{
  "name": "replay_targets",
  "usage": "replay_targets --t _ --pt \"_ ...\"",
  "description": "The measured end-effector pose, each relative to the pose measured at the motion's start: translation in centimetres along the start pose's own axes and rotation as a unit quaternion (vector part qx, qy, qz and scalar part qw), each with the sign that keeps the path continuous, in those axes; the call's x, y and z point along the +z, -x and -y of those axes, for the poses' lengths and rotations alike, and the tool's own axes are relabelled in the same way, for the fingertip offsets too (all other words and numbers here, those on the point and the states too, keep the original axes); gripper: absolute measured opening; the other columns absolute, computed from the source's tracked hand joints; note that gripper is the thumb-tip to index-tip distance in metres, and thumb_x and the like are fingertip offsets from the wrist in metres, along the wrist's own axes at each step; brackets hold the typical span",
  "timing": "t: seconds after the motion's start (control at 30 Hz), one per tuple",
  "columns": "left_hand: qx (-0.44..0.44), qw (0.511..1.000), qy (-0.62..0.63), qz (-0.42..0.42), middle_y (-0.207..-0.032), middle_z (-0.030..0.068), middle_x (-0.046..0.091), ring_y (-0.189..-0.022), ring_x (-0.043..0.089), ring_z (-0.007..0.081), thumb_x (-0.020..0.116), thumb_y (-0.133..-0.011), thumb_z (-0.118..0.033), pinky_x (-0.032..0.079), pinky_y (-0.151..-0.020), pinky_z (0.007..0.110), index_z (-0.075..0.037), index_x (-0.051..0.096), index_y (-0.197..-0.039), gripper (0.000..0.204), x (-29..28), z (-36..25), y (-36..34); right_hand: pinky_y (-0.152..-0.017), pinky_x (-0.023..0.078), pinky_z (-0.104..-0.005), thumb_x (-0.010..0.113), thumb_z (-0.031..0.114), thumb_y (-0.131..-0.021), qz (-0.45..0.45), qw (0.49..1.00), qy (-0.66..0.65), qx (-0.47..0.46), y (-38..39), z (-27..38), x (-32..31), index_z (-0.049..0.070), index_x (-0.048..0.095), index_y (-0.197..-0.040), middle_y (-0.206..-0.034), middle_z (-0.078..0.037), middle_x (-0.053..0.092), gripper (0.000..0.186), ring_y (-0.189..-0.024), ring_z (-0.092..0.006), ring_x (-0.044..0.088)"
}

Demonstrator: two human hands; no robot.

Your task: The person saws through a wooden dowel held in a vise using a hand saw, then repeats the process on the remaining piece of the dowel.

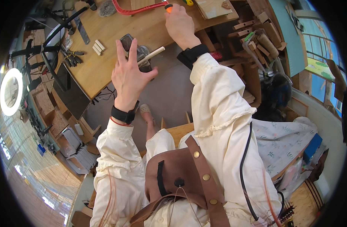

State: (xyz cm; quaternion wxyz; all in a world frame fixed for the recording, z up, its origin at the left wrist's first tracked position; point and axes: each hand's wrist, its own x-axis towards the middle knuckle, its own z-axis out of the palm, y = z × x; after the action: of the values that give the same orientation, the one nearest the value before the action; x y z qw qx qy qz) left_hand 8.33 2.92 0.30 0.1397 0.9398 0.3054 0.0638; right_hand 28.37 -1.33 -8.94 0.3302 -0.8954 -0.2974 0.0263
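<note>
My left hand (129, 73) is open, its fingers spread over the bench vise (144, 52) at the table's front edge. A pale wooden stick (152, 55) slants up to the right from the vise, between my forefinger and thumb; part of it is hidden behind the hand. At the far edge of the view my right hand (180, 26) is closed on an orange handle (168, 8), only a bit of which shows. Right beside it lies a red curved saw frame (141, 10); whether the handle belongs to it I cannot tell.
On the wooden table (101, 72) are short pale sticks (99, 47), several pliers (72, 58), a metal ruler (82, 32) and a board (213, 8). Wood offcuts (264, 36) crowd the right side. A black stand (54, 38) and ring light (11, 92) are at left.
</note>
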Motion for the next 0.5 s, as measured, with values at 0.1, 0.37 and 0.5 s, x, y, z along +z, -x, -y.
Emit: replay_targets --t 0.1,0.37,0.5 --pt "-0.036 0.999 0.017 0.025 -0.15 0.0221 0.033 -0.1 0.063 0.0368 0.08 -0.058 -0.039 0.054 -0.074 0.04 -0.023 0.049 -0.138 0.088 0.2 0.2 0.0 -0.08 0.047 -0.0507 0.061 0.015 -0.087 -0.025 0.997 -0.036 -0.059 0.9 -0.3 0.3 0.004 0.047 -0.117 -0.109 -0.022 0.051 0.035 -0.094 -0.0422 0.055" --pt "-0.03 0.999 0.021 0.001 -0.15 0.0222 0.033 -0.095 0.065 0.0351 0.083 -0.053 -0.036 0.055 -0.068 0.038 -0.022 0.049 -0.138 0.093 0.0 0.3 0.0 -0.077 0.043 -0.0429 0.053 0.009 -0.089 -0.073 0.991 -0.11 0.024 12.7 -2.7 -0.3 0.005 0.06 -0.095 -0.09 -0.012 0.058 0.01 -0.089 -0.0318 0.053" --pt "-0.032 0.999 0.027 0.018 -0.15 0.0225 0.033 -0.095 0.065 0.0347 0.083 -0.052 -0.035 0.055 -0.068 0.038 -0.022 0.048 -0.138 0.093 0.2 0.0 0.0 -0.081 0.047 -0.0415 0.053 0.016 -0.089 0.092 0.993 -0.023 -0.073 13.2 -4.6 7.8 0.008 0.065 -0.1 -0.096 -0.012 0.064 0.018 -0.095 -0.0316 0.058"
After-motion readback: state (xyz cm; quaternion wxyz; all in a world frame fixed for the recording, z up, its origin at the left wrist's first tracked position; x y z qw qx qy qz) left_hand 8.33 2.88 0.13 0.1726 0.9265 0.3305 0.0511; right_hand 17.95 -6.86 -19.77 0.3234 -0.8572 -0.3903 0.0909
